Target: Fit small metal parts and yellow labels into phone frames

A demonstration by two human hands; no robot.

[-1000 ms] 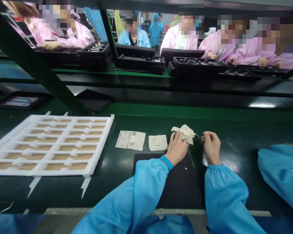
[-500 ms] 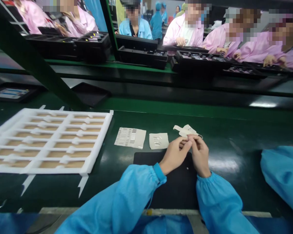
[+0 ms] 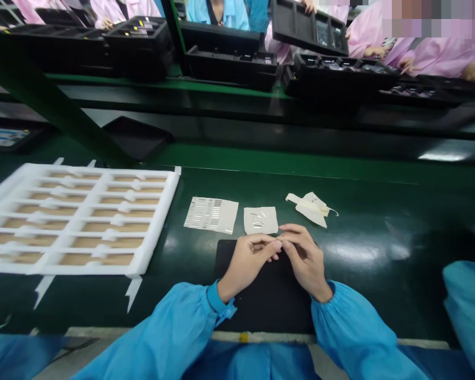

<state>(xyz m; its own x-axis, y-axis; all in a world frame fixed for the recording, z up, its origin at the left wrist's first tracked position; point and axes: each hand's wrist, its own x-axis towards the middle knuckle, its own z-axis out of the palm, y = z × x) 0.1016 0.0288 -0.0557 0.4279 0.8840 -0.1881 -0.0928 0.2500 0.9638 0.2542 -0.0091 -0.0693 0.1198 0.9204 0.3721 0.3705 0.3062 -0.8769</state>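
Observation:
My left hand [image 3: 250, 263] and my right hand [image 3: 304, 256] meet at the fingertips above a black mat [image 3: 266, 301]. Whether the pinched fingertips hold something tiny, I cannot tell. Just beyond them lies a pale square of paper [image 3: 260, 220] with several small slivers on it. To its right is a crumpled white backing sheet [image 3: 312, 208], apart from my fingers. A barcode label sheet [image 3: 211, 214] lies to the left. Further left rests a white foam tray [image 3: 161, 221] with tan-bottomed cells.
Black trays [image 3: 229, 66] line the far belt, and a co-worker's hand holds a black tray [image 3: 309, 26] up. A blue sleeve [image 3: 467, 306] of a person intrudes at right. A green strut [image 3: 51, 95] slants across the upper left above the green bench [image 3: 360, 264].
My hands have moved nearer me, away from the crumpled sheet, and now meet at the fingertips. The scene sits higher in the view. A co-worker's black tray has been lifted.

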